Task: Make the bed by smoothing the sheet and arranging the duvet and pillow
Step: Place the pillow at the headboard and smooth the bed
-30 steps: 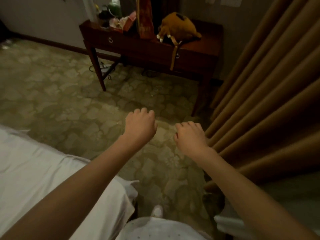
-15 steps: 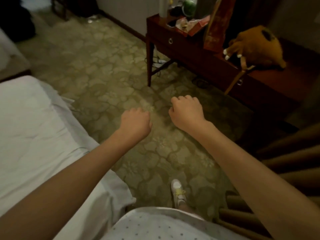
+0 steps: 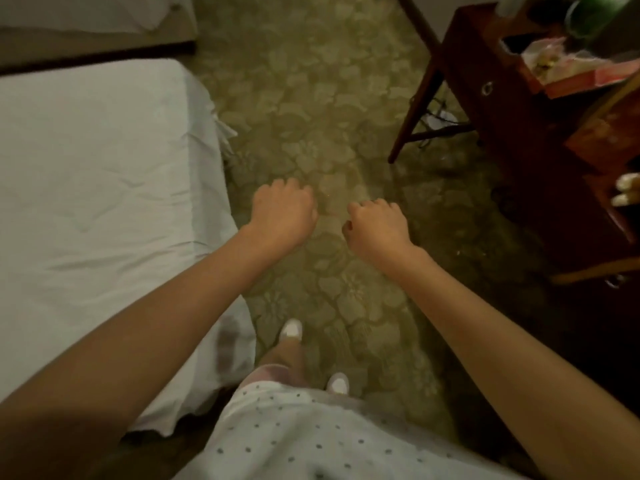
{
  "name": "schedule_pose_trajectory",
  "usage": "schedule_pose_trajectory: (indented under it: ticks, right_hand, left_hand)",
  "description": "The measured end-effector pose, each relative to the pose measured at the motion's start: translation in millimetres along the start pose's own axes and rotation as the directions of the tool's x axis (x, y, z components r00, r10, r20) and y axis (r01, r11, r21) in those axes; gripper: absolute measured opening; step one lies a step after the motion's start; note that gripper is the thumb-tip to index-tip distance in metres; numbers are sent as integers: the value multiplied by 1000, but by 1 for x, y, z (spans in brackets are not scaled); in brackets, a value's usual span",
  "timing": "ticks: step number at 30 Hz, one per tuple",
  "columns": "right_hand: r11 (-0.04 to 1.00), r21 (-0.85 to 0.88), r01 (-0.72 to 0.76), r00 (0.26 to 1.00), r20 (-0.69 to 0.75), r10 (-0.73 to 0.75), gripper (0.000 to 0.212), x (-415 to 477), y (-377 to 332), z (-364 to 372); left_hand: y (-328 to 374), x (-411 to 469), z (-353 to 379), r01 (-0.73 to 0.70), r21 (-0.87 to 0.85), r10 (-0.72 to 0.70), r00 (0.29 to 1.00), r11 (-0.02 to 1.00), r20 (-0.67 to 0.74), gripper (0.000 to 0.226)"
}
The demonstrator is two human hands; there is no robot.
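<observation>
2 hands out over the carpet point(image 3: 311, 98), not touching: left hand point(image 3: 282, 216) just off the bed edge, right hand point(image 3: 377, 226) beside it, both with fingers curled in, holding nothing. 1 creased sheet point(image 3: 97, 168) on the bed, left. 2 shoes point(image 3: 291, 330) below, 1 desk point(image 3: 519, 109) right

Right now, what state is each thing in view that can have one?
sheet: spread flat, creased, not yet smoothed.
left hand: fingers curled, holding nothing, held out over the carpet.
right hand: fingers curled, holding nothing, apart from the left hand.
desk drawer: shut, ring pull hanging down.
</observation>
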State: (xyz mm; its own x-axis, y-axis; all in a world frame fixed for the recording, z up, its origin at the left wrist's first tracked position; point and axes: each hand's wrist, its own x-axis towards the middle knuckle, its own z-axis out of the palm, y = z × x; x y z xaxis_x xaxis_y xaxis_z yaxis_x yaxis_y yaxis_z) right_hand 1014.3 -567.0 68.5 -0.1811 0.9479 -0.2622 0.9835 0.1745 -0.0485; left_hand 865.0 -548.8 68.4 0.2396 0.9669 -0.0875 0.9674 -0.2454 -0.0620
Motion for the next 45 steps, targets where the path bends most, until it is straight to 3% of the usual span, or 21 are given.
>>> schedule_pose_trajectory:
  ticks: [6,16,22,29,37,45]
  right_hand:
    - [996,-32,82,997,-13,-82,30,99,-14,-13]
    - [990,-40,133,980,-145,-137,28,306,-60,-105]
    - [983,-36,180,982,-59,-182,30,396,-66,-104]
    - [952,-45,303,952,51,-300,25,513,-53,-115]
    - [844,-118,524,850,5,-527,24,670,-62,-181]
    - [768,-136,626,776,9,-631,27,786,-113,-207]
  left_hand:
    - [-58,79,12,85,5,-85,996,996,-11,31]
    - [-169,222,24,109,20,-111,989,994,95,24]
    - [-230,313,8,205,39,-206,978,978,19,28]
    - [-291,429,-16,378,28,-378,926,925,5,26]
    - [-313,513,-10,542,14,-542,839,841,49,23]
    - [-369,589,1,638,-26,-627,762,769,161,25]
